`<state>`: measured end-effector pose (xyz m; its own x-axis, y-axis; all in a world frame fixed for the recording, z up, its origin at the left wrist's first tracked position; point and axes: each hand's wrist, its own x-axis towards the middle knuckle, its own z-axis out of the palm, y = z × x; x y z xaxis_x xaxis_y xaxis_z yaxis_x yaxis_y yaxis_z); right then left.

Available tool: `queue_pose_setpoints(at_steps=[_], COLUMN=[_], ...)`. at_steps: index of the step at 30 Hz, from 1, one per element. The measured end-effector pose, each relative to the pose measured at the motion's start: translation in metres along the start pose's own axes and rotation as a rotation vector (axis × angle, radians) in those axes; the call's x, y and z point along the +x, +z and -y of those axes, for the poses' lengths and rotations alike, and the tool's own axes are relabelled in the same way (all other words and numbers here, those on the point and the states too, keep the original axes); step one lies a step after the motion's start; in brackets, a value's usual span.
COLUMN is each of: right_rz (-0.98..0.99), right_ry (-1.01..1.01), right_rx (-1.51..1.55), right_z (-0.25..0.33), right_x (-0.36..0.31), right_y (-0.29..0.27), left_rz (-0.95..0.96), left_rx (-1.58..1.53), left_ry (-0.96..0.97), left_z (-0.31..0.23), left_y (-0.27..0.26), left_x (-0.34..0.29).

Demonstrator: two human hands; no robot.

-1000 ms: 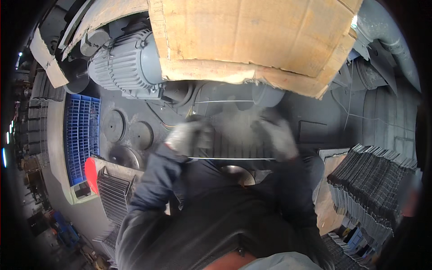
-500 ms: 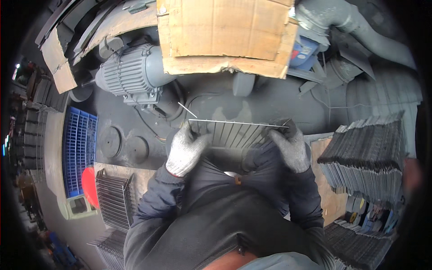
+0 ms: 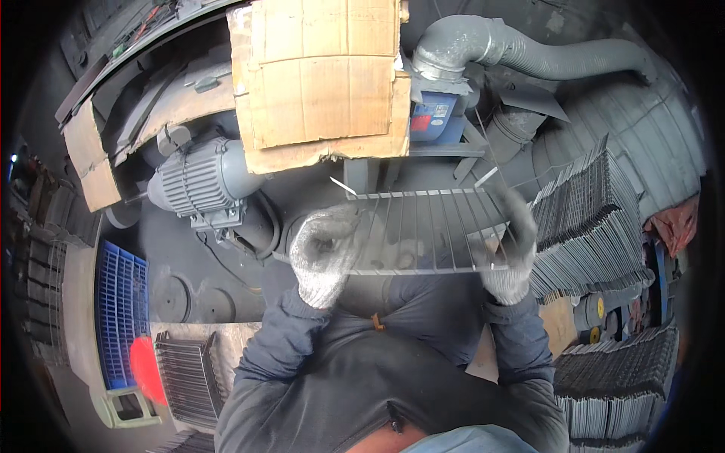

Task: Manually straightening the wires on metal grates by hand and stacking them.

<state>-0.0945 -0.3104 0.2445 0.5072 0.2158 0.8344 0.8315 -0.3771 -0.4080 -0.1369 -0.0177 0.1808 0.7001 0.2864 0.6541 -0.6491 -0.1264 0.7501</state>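
A wire rack [image 3: 434, 230] of thin parallel rods is held in front of my lap, its face showing, with short bent prongs at its far corners. My left hand [image 3: 325, 253], in a grey-white knit glove, is closed on the rack's left end. At the opposite end my gloved right hand [image 3: 515, 253] grips the rack, its fingers darkened and somewhat blurred. Close beyond my right hand stands a tall stack of similar wire racks [image 3: 589, 226]. Another stack of racks [image 3: 615, 389] sits nearer to me on the right, and more wire racks [image 3: 187, 377] lie at my left.
A grey electric motor [image 3: 200, 181] stands at the far left, beside a cardboard sheet [image 3: 321, 90] covering a machine. A ribbed duct [image 3: 559, 60] runs along the far right. At left are a blue plastic crate [image 3: 124, 317], a red rounded object [image 3: 147, 370] and round discs [image 3: 170, 297].
The rack has turned from nearly edge-on to showing its face and both long edges. My right hand has shifted along with its end. The whole view has swung to the right.
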Motion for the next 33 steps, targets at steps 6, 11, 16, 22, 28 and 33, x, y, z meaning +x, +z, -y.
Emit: queue_pose_setpoints(at_steps=[6, 11, 16, 22, 28, 33], right_rz=[-0.212, 0.087, 0.18, 0.286, 0.298, 0.411], right_ry=[0.914, 0.624, 0.366, 0.278, 0.222, 0.04], right_rx=[0.672, 0.337, -0.031, -0.132, -0.183, -0.366], right_z=[-0.017, 0.02, 0.027, 0.024, 0.022, 0.019], right_x=[-0.04, -0.052, -0.029, -0.022, -0.016, 0.011], right_y=[0.042, 0.097, 0.107, 0.103, 0.098, 0.064], left_rz=[-0.09, -0.104, -0.02, -0.075, 0.0, 0.294], left_rx=[-0.498, -1.546, -1.538, -1.436, -1.49, -0.449], left_ry=[-0.618, -0.933, -1.095, -1.158, -1.27, -1.11], left_z=[0.019, 0.031, 0.044, 0.057, 0.042, -0.006], left_y=[0.007, 0.027, 0.027, 0.031, 0.027, 0.002], left_x=[-0.006, -0.023, -0.029, -0.04, -0.026, -0.028])
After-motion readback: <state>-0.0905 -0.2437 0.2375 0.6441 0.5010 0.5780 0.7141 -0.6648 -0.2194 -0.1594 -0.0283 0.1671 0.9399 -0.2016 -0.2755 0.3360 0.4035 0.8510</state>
